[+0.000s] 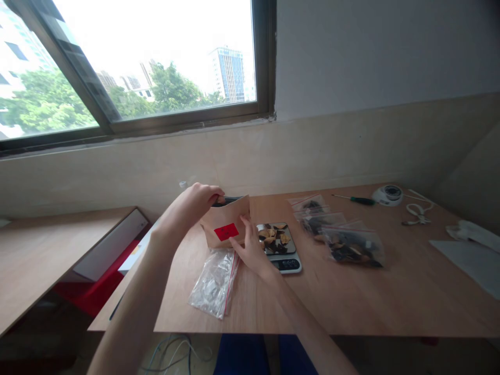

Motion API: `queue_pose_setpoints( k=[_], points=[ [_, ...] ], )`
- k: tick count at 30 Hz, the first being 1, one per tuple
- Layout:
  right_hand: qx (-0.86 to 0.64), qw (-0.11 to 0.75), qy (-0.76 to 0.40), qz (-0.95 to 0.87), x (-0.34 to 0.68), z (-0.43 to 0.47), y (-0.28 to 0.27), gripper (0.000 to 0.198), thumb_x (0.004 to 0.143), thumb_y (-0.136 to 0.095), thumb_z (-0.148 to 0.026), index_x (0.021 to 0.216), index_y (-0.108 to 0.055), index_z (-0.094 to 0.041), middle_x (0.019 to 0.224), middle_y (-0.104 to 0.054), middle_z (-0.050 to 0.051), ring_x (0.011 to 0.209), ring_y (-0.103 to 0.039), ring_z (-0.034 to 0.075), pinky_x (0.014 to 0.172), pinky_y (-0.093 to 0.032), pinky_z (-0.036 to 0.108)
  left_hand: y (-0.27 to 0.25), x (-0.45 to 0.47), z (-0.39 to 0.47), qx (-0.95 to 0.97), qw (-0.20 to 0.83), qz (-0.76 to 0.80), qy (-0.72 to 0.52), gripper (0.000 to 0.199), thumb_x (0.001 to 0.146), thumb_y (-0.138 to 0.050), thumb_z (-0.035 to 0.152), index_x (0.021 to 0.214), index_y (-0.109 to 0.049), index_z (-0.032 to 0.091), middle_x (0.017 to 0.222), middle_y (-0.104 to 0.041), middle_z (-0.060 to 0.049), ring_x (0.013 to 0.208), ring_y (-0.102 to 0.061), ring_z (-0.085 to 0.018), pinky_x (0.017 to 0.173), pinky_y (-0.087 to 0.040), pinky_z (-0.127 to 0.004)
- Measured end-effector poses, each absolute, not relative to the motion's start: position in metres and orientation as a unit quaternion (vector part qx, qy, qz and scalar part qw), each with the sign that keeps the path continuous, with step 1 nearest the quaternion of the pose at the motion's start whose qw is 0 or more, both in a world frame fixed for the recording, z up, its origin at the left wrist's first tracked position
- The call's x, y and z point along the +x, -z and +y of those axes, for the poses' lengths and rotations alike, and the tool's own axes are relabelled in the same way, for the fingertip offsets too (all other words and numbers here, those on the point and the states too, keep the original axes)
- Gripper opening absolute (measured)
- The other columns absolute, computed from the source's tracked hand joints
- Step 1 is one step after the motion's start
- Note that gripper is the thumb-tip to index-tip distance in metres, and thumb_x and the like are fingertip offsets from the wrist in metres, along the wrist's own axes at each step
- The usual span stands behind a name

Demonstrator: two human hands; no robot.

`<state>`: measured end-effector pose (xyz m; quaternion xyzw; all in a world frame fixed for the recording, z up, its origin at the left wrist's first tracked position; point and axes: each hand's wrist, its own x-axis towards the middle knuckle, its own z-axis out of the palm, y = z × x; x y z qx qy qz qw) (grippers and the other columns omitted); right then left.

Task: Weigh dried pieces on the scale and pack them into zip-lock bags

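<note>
A brown kraft paper bag (pixel 219 215) with a red label stands tilted near the table's far edge, its mouth open and dark inside. My left hand (pixel 209 194) is at the left of that mouth with curled fingers; their tips dip behind the rim, so what they pinch is hidden. Against the bag's front and right side lies my right hand (pixel 250 247), thumb and fingers gripping it. Just right of it is a digital kitchen scale (pixel 291 264), carrying dried dark-and-tan pieces (pixel 278 237). A clear zip bag (pixel 213 284) lies flat in front of the paper bag.
Several zip bags of dark dried pieces (pixel 353 247) lie right of the scale. Farther back are a green-handled screwdriver (pixel 361 200), a white dome camera (pixel 387 195) and a white cable (pixel 417 213). A second table (pixel 58 250) stands left, across a gap.
</note>
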<state>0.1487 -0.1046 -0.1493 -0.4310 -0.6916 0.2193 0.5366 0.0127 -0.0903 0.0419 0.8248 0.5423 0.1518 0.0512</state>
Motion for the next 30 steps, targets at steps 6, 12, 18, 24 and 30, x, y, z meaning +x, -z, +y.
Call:
queue_pose_setpoints(
  k=[6,12,18,24,30],
  points=[
    [-0.401,0.629,-0.405,-0.528,0.175,-0.133,0.139,0.040,0.095,-0.022,-0.045,0.110,-0.049,-0.022,0.107,-0.060,0.008,0.096,-0.059,0.018,0.087,-0.048,0.034,0.033,0.043,-0.145,0.785,0.200,0.445,-0.381,0.020,0.084,-0.051,0.030,0.098,-0.066,0.028,0.095,-0.071,0.001,0.083,-0.065,-0.015,0.072,-0.051,-0.024],
    [-0.384,0.609,-0.479,-0.501,0.206,-0.160,0.137,0.028,0.085,-0.051,-0.046,0.098,-0.056,-0.022,0.088,-0.060,0.001,0.076,-0.059,0.014,0.067,-0.049,0.025,0.106,0.070,-0.154,0.712,0.281,0.440,-0.470,0.012,0.083,-0.054,0.024,0.087,-0.064,0.020,0.083,-0.069,-0.002,0.074,-0.064,-0.014,0.065,-0.051,-0.023],
    [-0.395,0.593,-0.517,-0.474,0.216,-0.172,0.148,0.024,0.078,-0.063,-0.041,0.092,-0.062,-0.021,0.087,-0.065,0.002,0.080,-0.062,0.016,0.069,-0.051,0.025,0.124,0.075,-0.159,0.711,0.293,0.444,-0.460,0.011,0.084,-0.055,0.025,0.086,-0.062,0.018,0.083,-0.067,-0.002,0.074,-0.062,-0.013,0.065,-0.049,-0.022],
    [-0.472,0.601,-0.485,-0.426,0.251,-0.179,0.186,0.031,0.075,-0.066,-0.043,0.095,-0.063,-0.019,0.085,-0.068,0.004,0.074,-0.063,0.017,0.073,-0.052,0.030,0.153,0.065,-0.172,0.721,0.279,0.474,-0.421,0.014,0.087,-0.050,0.025,0.091,-0.061,0.020,0.090,-0.065,-0.004,0.085,-0.061,-0.016,0.075,-0.049,-0.028],
    [-0.550,0.624,-0.408,-0.377,0.299,-0.178,0.217,0.041,0.064,-0.074,-0.044,0.093,-0.063,-0.018,0.092,-0.068,0.007,0.084,-0.064,0.022,0.080,-0.051,0.036,0.172,0.102,-0.169,0.768,0.157,0.499,-0.369,0.023,0.087,-0.046,0.017,0.106,-0.059,0.021,0.103,-0.061,-0.007,0.096,-0.056,-0.021,0.084,-0.046,-0.037]
  ],
)
